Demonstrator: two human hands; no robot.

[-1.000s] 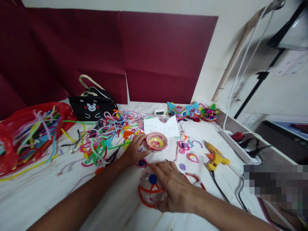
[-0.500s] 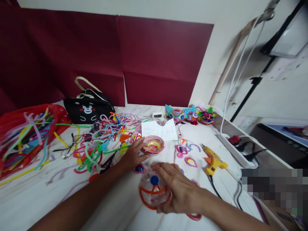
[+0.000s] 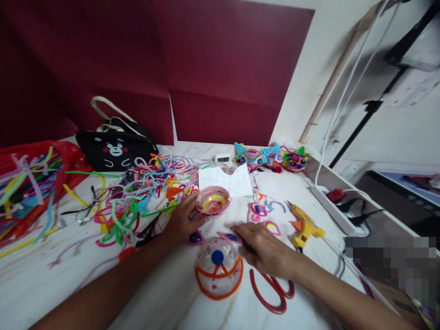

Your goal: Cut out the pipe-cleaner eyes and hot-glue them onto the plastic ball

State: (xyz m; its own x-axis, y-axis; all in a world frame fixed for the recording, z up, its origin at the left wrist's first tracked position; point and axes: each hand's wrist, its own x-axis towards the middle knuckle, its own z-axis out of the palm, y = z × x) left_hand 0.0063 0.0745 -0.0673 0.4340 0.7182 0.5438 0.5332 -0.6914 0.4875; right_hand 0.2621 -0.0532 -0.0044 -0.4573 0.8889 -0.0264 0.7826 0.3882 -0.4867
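My left hand (image 3: 182,222) grips the left side of a small pink-rimmed bowl (image 3: 213,200) with a yellow and red inside, its thumb low and its fingers along the rim. A clear dome (image 3: 219,272) lies in front of me, bearing a blue round nose and an orange mouth outline. Just right of it is my right hand (image 3: 263,247), fingers stretched with a gap before the thumb. Its fingertips are at a pink-edged blue eye piece (image 3: 230,237); contact is unclear. A matching eye piece (image 3: 195,237) lies by my left hand. Red-handled scissors (image 3: 271,295) are partly hidden beneath my right hand.
Tangled pipe cleaners (image 3: 137,197) spread over the left, beside glasses (image 3: 85,208) and a red bag (image 3: 65,160). A yellow glue gun (image 3: 305,224) lies right, near a power strip (image 3: 335,211). Decorated figures (image 3: 254,158) stand behind white paper (image 3: 225,179).
My right hand has let go of the dome and moved right and up to the eye piece, uncovering the scissors' handles. The bowl in my left hand has shifted slightly left. The view has shifted.
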